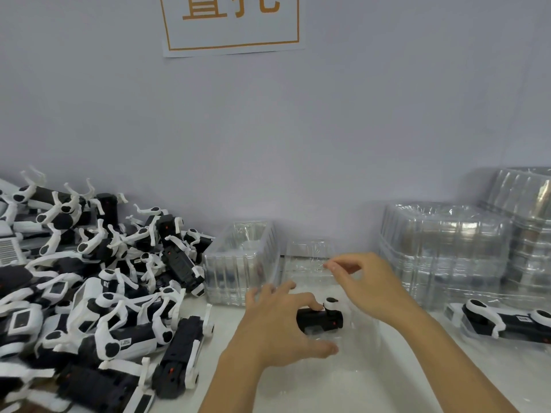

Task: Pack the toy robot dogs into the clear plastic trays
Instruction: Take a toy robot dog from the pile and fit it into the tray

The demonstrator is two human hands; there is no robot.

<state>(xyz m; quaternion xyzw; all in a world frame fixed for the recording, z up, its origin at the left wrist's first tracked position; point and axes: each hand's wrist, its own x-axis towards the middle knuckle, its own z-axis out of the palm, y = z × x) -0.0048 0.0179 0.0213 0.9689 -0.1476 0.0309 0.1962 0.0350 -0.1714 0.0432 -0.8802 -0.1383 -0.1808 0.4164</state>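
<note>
A black and white toy robot dog (pixel 323 318) lies in a clear plastic tray (pixel 357 332) on the white table in front of me. My left hand (pixel 277 326) reaches over it from the left. Its curled fingers touch the dog's top and its thumb sits by the tray's near side. My right hand (pixel 366 281) is above and behind the dog and pinches the upper edge of the tray's raised clear lid (pixel 307 257) between thumb and forefinger. The dog's left half is hidden by my left hand.
A big heap of loose toy robot dogs (pixel 98 281) fills the table's left side. A clear tray (pixel 241 263) stands behind my left hand. Stacks of clear trays (pixel 444 251) line the right wall side. A packed dog in a tray (pixel 507 323) lies at right.
</note>
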